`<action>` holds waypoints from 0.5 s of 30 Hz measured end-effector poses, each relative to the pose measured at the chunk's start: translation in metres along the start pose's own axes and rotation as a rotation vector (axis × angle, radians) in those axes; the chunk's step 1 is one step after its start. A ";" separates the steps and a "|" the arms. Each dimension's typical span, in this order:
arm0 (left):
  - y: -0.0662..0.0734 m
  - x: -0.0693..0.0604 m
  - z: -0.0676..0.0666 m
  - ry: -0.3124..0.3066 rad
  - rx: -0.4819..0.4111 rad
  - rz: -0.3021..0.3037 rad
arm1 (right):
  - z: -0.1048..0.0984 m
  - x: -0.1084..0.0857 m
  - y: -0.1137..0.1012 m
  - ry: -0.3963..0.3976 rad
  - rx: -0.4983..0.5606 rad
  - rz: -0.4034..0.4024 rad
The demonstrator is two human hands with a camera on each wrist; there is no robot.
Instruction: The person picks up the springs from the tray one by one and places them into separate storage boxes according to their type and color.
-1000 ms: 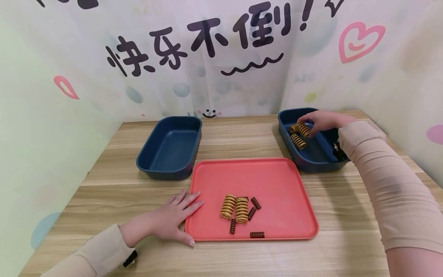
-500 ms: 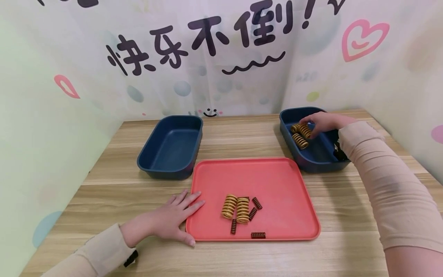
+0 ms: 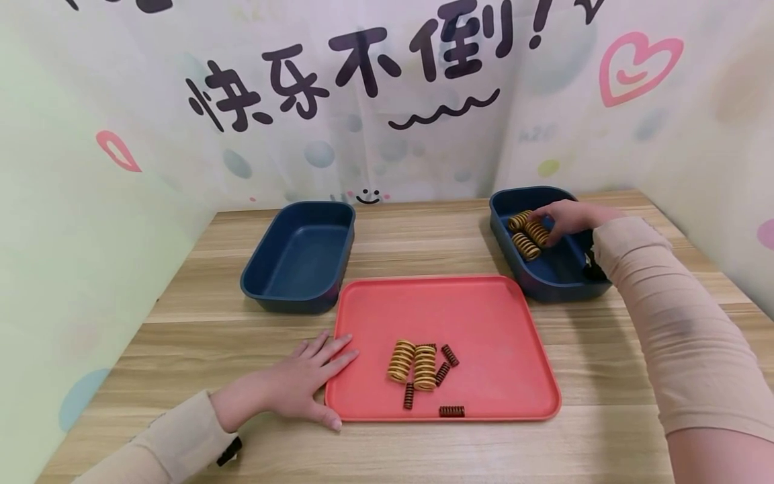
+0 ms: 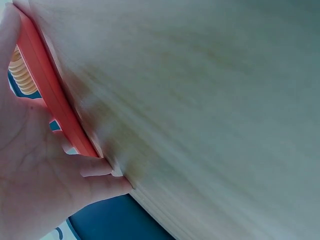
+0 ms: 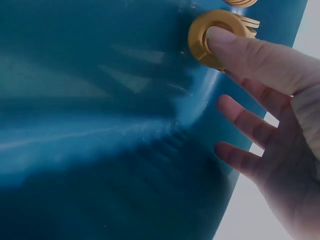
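Head view: the right hand [image 3: 571,218] pinches a large gold spring [image 3: 537,233] by its ends, inside the right-hand blue box [image 3: 562,292], beside two similar springs [image 3: 525,247]. The left hand [image 3: 296,386], fingers spread, rests at the left edge of a red tray [image 3: 484,316].

Left wrist view: straight fingers at the tray's rim.

Right wrist view: the thumb presses the spring's ring-shaped end. It looks stiff, sturdy and fairly heavy, likely steadiest held by both ends.

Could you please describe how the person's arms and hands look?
The left hand and right hand are bare. The sleeves are beige with broad cuffs; the right one is wrinkled, with bare arm beyond. Black pieces show by both cuffs.
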State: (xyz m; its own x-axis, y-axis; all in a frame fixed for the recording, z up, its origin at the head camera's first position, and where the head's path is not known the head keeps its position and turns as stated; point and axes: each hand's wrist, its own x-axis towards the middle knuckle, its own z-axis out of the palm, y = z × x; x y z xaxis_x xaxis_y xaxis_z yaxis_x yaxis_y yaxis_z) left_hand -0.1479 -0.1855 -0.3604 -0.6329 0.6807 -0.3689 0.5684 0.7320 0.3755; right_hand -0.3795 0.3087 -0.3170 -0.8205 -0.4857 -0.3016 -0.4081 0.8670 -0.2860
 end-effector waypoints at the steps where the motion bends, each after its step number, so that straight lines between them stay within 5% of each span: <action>1: 0.000 0.000 0.000 0.000 0.000 0.000 | 0.000 0.000 0.001 -0.001 0.003 0.001; 15: 0.001 -0.001 0.000 0.008 -0.001 0.002 | 0.004 0.001 0.001 -0.034 0.012 0.017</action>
State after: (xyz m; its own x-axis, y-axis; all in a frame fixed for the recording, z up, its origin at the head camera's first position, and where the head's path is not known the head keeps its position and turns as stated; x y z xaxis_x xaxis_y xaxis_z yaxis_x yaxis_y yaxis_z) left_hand -0.1467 -0.1854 -0.3595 -0.6360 0.6818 -0.3614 0.5692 0.7308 0.3769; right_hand -0.3791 0.3089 -0.3208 -0.8128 -0.4750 -0.3372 -0.3895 0.8736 -0.2919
